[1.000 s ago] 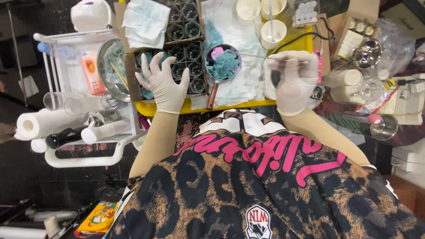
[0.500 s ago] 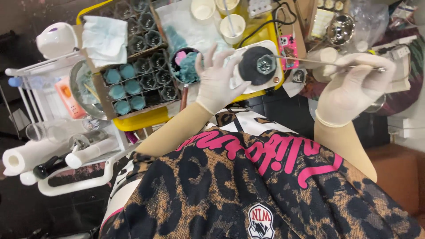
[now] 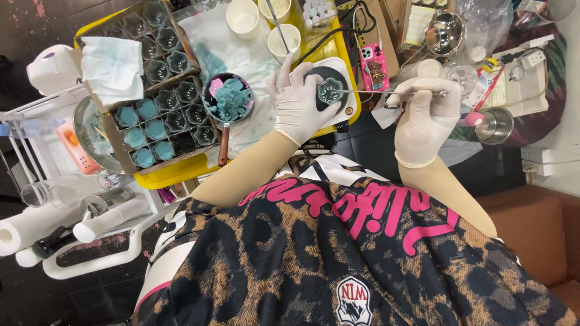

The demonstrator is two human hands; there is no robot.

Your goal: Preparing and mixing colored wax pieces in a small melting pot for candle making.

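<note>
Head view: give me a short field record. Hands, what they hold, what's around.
left hand: gloved, fingers around a small glass cup on a black round plate
right hand: gloved, holds a thin metal tool whose tip reaches the cup
pan: teal and pink chunks inside, wooden handle
box: divided; some cups filled teal, others unfilled
tray: yellow, carries box and pan
phone: pink case, right of the plate
paper cups: white, at the top

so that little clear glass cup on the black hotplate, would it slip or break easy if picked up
The small glass cup looks thin and clear, so probably fragile and light. The gloved left hand steadies it, which suggests it tips or slides easily. The right hand holds a thin metal tool reaching it.
</note>
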